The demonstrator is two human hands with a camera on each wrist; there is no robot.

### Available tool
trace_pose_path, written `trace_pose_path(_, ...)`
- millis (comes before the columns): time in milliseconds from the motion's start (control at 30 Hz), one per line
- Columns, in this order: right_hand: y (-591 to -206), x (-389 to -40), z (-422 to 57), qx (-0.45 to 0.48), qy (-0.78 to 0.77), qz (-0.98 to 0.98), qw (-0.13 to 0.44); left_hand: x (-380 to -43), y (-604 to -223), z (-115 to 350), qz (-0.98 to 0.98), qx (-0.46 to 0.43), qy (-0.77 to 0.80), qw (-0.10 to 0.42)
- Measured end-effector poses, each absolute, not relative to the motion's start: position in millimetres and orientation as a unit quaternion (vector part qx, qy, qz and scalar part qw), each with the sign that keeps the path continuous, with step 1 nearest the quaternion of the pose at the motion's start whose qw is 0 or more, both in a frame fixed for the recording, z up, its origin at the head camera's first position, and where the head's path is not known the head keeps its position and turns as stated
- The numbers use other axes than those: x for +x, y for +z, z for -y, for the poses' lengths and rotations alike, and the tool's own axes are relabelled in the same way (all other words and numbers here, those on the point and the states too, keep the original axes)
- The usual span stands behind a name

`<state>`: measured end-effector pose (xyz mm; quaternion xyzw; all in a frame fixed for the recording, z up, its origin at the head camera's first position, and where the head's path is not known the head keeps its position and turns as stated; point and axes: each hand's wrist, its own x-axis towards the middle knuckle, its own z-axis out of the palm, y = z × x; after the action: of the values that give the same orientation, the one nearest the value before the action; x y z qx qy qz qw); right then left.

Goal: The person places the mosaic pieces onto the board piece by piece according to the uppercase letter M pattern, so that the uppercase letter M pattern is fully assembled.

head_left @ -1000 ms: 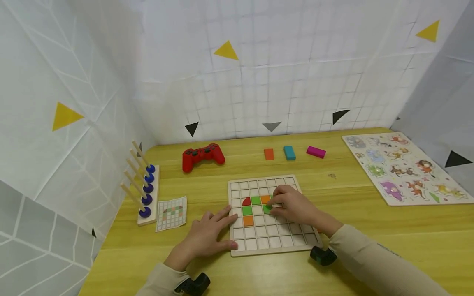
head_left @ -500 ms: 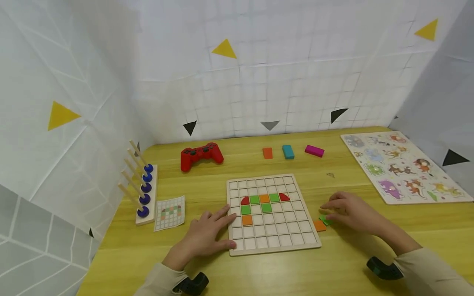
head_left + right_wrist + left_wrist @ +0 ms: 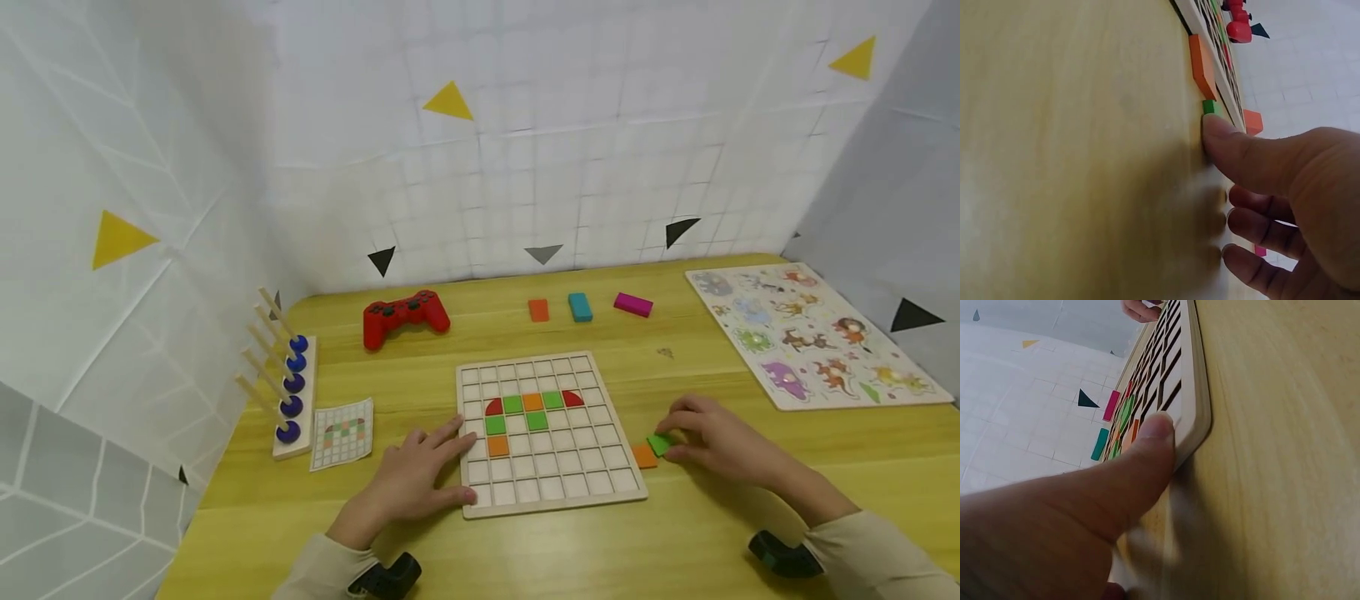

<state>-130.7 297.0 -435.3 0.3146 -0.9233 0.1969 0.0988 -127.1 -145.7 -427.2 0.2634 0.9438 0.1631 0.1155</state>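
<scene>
The square wooden grid board (image 3: 558, 492) lies on the table with green and orange square tiles and two red rounded tiles set in an arch. My left hand (image 3: 420, 477) rests at its left edge, fingers spread, the thumb (image 3: 1157, 434) on the near corner. To the right of the board, my right hand (image 3: 716, 442) pinches a green square tile (image 3: 660, 444) between thumb and index finger. In the right wrist view the thumb covers most of that green tile (image 3: 1210, 106). An orange tile (image 3: 644, 456) lies between it and the board's right edge.
A paper pattern card (image 3: 342, 435) and a peg stand (image 3: 306, 400) with blue beads stand left. Behind the board are a red game controller (image 3: 406, 315), an orange tile (image 3: 538, 310), a blue block (image 3: 580, 307) and a magenta block (image 3: 633, 304). An animal puzzle board (image 3: 817, 342) lies right.
My right hand has left the board, where a green and a red tile now show at the arch's right end. It has moved right and taken hold of a green tile. The left hand stays.
</scene>
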Motion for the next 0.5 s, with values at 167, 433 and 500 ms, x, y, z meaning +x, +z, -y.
trace_pose_path(167, -432, -135, -288, 0.297, 0.198, 0.930, 0.089, -127, -426, 146, -0.945, 0.259, 0.161, 0.115)
trace_pose_path(433, -424, -154, -252, 0.308, 0.175, 0.933, 0.069, -128, -426, 146, -0.944, 0.264, 0.164, 0.113)
trace_pose_path(500, -424, -159, -245, 0.315, 0.171, 0.931, 0.067, -128, -427, 146, -0.943, 0.266, 0.164, 0.111)
